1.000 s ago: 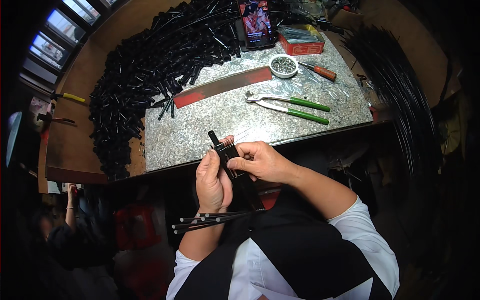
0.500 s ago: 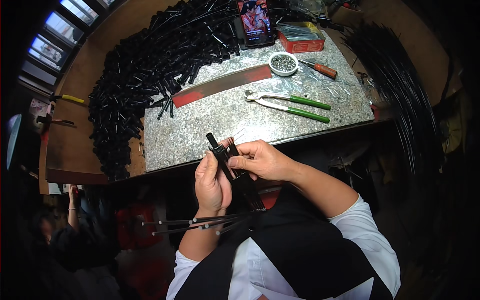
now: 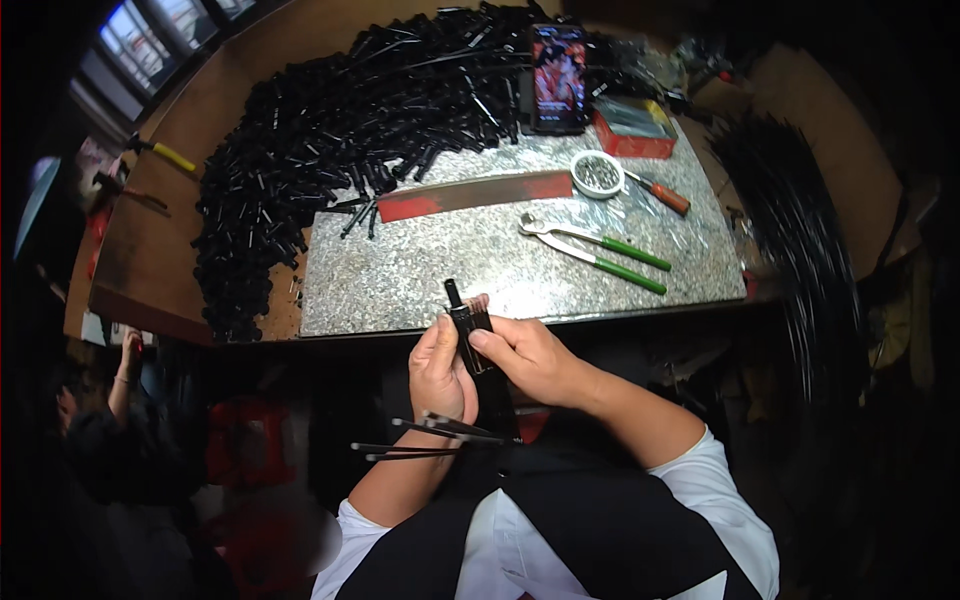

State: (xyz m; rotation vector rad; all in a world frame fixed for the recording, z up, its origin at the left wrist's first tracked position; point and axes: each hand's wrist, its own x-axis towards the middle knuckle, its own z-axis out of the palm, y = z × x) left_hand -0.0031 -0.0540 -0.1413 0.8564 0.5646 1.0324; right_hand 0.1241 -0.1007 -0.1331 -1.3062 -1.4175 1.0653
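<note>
Speckled grey slab (image 3: 450,270), green-handled pliers (image 3: 600,252), black tubes (image 3: 300,170).

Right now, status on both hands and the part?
Left hand and right hand both grip the black tube piece, just off the granite slab edge. Pliers untouched.

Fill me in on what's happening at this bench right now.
A person is working with both bare hands just in front of a speckled stone slab. The left hand and right hand together grip a small black part, held up at the slab's near edge. Thin black rods stick out below the left wrist. On the slab lie green-handled pliers, a red-ended flat blade and a small round tin. A big heap of black tubes covers the bench behind.
</note>
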